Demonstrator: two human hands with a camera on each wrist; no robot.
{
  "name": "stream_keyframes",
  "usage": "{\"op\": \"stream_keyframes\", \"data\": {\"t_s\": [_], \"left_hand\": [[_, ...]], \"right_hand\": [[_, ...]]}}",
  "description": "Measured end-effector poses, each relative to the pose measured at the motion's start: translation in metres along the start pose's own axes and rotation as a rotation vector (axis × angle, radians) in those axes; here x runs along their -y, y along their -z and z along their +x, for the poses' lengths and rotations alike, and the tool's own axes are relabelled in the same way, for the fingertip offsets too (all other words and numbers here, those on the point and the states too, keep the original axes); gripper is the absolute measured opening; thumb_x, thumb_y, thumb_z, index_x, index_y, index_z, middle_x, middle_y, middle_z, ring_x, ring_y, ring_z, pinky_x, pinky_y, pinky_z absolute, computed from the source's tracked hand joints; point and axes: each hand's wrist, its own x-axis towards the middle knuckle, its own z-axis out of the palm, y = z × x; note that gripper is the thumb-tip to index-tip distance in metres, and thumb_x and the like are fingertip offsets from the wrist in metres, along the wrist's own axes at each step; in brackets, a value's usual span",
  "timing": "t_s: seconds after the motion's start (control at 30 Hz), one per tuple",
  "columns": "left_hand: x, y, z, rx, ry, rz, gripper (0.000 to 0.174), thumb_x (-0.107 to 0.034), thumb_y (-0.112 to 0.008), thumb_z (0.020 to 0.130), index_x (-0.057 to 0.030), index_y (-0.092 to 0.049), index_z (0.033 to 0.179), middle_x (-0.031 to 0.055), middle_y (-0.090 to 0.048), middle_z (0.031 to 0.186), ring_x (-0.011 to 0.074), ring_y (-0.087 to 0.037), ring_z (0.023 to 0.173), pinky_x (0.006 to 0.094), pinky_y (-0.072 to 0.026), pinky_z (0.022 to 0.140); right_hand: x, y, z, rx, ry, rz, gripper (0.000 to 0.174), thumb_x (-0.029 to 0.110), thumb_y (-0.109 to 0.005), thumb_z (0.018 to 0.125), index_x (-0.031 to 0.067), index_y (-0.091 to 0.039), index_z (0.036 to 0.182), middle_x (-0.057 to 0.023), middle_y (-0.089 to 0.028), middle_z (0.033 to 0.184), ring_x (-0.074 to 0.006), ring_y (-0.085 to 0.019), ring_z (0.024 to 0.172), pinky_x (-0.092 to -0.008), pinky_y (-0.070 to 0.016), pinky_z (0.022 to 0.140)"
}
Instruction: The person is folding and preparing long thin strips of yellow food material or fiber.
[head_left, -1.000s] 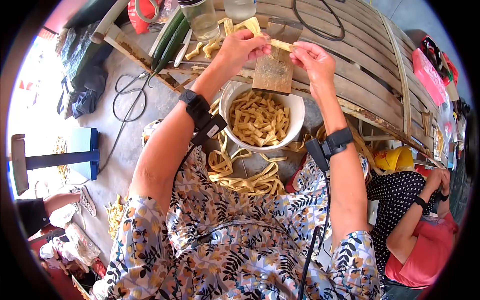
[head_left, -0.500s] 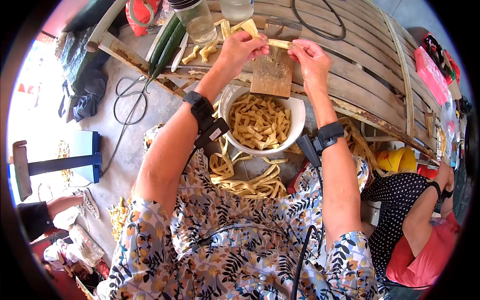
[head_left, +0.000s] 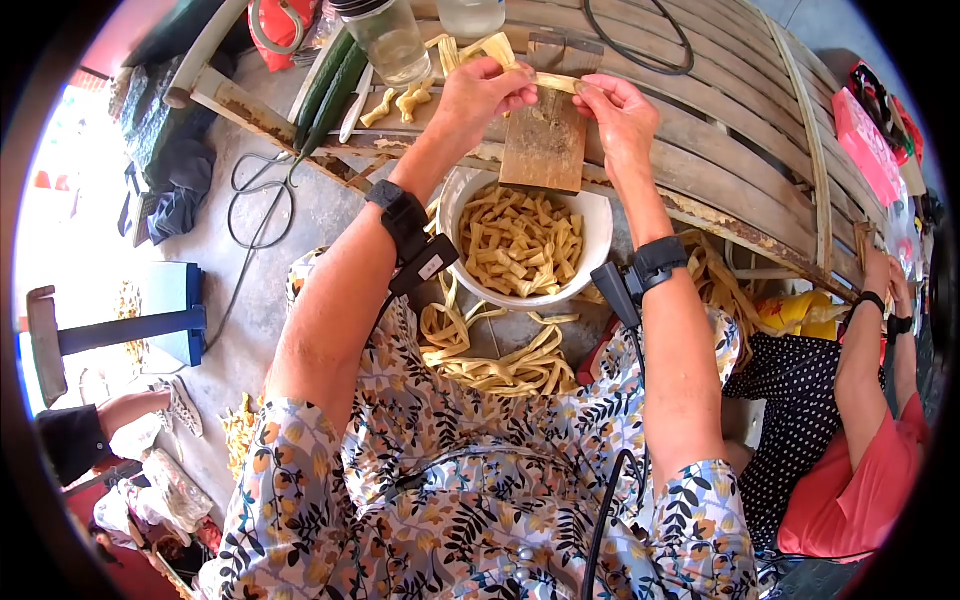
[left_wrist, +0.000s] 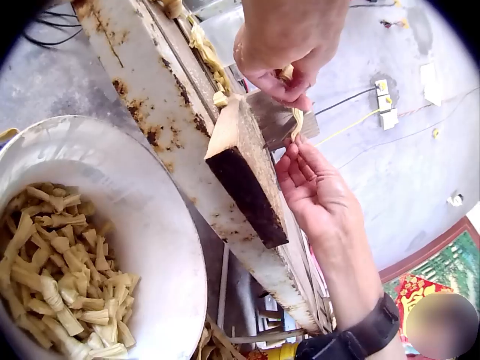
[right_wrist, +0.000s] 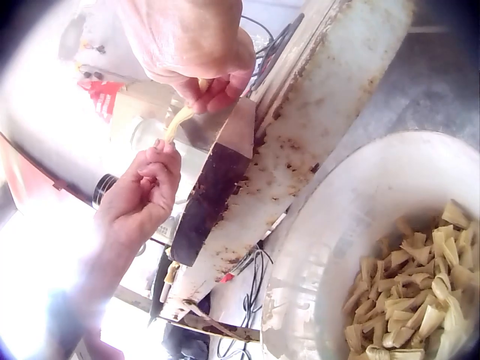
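Note:
A pale yellow flat strip (head_left: 556,82), resembling tofu skin, is stretched between both hands above a wooden board (head_left: 543,152). My left hand (head_left: 482,98) pinches one end, and a wider folded part (head_left: 497,47) of the strip sticks out beyond the fingers. The other end is pinched between thumb and fingers of my right hand (head_left: 627,118). From the left wrist view, the strip (left_wrist: 298,124) narrows to the right fingertips. Below the board stands a white bucket (head_left: 601,235) holding many short knotted pieces (head_left: 520,245) of the same yellow material.
Long yellow strips (head_left: 505,368) lie heaped below the bucket. On the slatted bench (head_left: 730,165) are a jar (head_left: 397,50), cucumbers (head_left: 335,85), a white-handled knife (head_left: 356,108), small knotted pieces (head_left: 412,102) and a black cable (head_left: 684,50). A seated person (head_left: 850,460) is at the right.
Both hands, with the strip between them, shift slightly left, the right hand more, so they are closer together. The seated person's arms reach forward towards the bench.

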Motion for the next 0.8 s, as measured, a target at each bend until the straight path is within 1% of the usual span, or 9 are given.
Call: {"op": "stream_keyframes", "data": {"t_s": [0.07,0.17,0.27,0.3,0.4,0.53,0.67,0.7,0.8], "left_hand": [[0.003,0.001,0.000,-0.013,0.011,0.039,0.010,-0.008,-0.059,0.079,0.0021,-0.057,0.082,0.0079,-0.062,0.074,0.0115,-0.059,0.067,0.0197,-0.0465,0.063],[0.018,0.009,0.002,-0.025,0.051,0.125,0.014,-0.011,-0.058,0.081,0.0025,-0.057,0.083,0.0083,-0.062,0.077,0.0120,-0.059,0.068,0.0200,-0.0471,0.064],[0.015,0.020,-0.005,0.029,0.100,0.029,0.022,-0.019,-0.055,0.085,0.0028,-0.057,0.088,0.0089,-0.061,0.083,0.0115,-0.058,0.070,0.0199,-0.0471,0.066],[0.008,0.020,-0.010,0.082,0.122,-0.018,0.026,-0.022,-0.053,0.086,0.0026,-0.057,0.091,0.0088,-0.061,0.084,0.0108,-0.057,0.070,0.0196,-0.0467,0.067],[-0.004,0.025,-0.026,0.222,0.185,-0.030,0.037,-0.032,-0.047,0.089,0.0025,-0.055,0.098,0.0088,-0.060,0.087,0.0099,-0.055,0.070,0.0201,-0.0463,0.070],[-0.009,0.030,-0.050,0.312,0.253,0.081,0.044,-0.038,-0.042,0.090,0.0021,-0.053,0.106,0.0084,-0.060,0.088,0.0098,-0.055,0.070,0.0216,-0.0462,0.073],[-0.008,0.039,-0.065,0.401,0.287,0.147,0.041,-0.037,-0.040,0.091,-0.0001,-0.055,0.099,0.0085,-0.060,0.087,0.0084,-0.055,0.069,0.0197,-0.0474,0.070],[-0.012,0.041,-0.071,0.473,0.297,0.208,0.039,-0.037,-0.040,0.091,-0.0013,-0.056,0.093,0.0066,-0.060,0.083,0.0073,-0.056,0.066,0.0182,-0.0486,0.063],[-0.012,0.040,-0.095,0.667,0.461,0.551,0.037,-0.036,-0.044,0.090,-0.0017,-0.058,0.090,0.0039,-0.060,0.075,0.0072,-0.057,0.060,0.0181,-0.0487,0.056]], "right_hand": [[-0.003,-0.001,0.001,-0.007,0.013,-0.104,0.009,0.001,-0.062,0.074,-0.0027,-0.062,0.083,-0.0043,-0.060,0.069,-0.0092,-0.056,0.058,-0.0186,-0.0441,0.054],[-0.011,0.004,-0.003,-0.022,0.272,-0.624,0.008,0.001,-0.061,0.073,-0.0007,-0.062,0.081,-0.0017,-0.059,0.065,-0.0078,-0.052,0.055,-0.0184,-0.0412,0.052],[-0.016,0.021,0.002,-0.088,0.178,-0.385,0.008,0.001,-0.060,0.073,0.0000,-0.062,0.081,-0.0008,-0.059,0.066,-0.0075,-0.049,0.053,-0.0184,-0.0403,0.051],[-0.003,0.020,-0.004,-0.039,0.119,-0.252,0.007,0.001,-0.060,0.074,-0.0006,-0.062,0.081,-0.0011,-0.059,0.066,-0.0068,-0.051,0.054,-0.0185,-0.0418,0.051],[0.021,0.027,-0.023,0.045,-0.057,-0.225,0.007,0.001,-0.060,0.076,-0.0016,-0.062,0.082,-0.0034,-0.060,0.069,-0.0073,-0.054,0.057,-0.0183,-0.0450,0.053],[0.014,0.048,-0.027,0.081,-0.092,-0.162,0.013,0.002,-0.057,0.079,-0.0041,-0.060,0.090,-0.0084,-0.062,0.078,-0.0117,-0.060,0.063,-0.0196,-0.0492,0.057],[0.021,0.046,-0.031,0.064,-0.111,-0.209,0.014,0.002,-0.056,0.080,-0.0044,-0.060,0.092,-0.0092,-0.062,0.079,-0.0122,-0.061,0.066,-0.0201,-0.0496,0.058],[0.022,0.045,-0.033,0.074,-0.110,-0.207,0.014,0.002,-0.056,0.080,-0.0042,-0.060,0.091,-0.0090,-0.062,0.079,-0.0116,-0.061,0.065,-0.0200,-0.0493,0.057],[0.037,0.040,-0.042,0.142,-0.129,-0.283,0.013,0.002,-0.056,0.079,-0.0039,-0.061,0.090,-0.0082,-0.063,0.078,-0.0111,-0.061,0.064,-0.0197,-0.0488,0.057]]}}
